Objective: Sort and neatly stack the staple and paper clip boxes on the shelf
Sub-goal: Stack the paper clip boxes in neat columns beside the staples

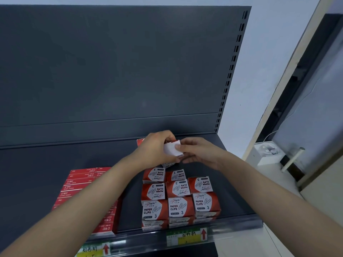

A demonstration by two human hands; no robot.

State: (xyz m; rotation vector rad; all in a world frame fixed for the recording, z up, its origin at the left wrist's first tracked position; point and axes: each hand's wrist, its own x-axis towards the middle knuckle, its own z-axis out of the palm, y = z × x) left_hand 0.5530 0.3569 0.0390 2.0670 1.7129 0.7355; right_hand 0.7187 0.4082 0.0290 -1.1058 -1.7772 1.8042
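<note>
Both hands hold one small red-and-white paper clip box (171, 148) above the back of the dark shelf (37, 173). My left hand (156, 147) grips it from the left, my right hand (196, 152) pinches its white face from the right. Below them several paper clip boxes (181, 198) stand stacked in rows at the shelf's front right. A stack of flat red staple boxes (83, 184) lies on the left, partly hidden by my left forearm. Another red box (140, 141) peeks out behind my left hand.
The shelf's front rail carries price labels with red arrows (186, 236). A slotted upright (232, 67) marks the right end of the grey back panel. To the right are a white wall, a doorway and a white device (267, 153) on the floor.
</note>
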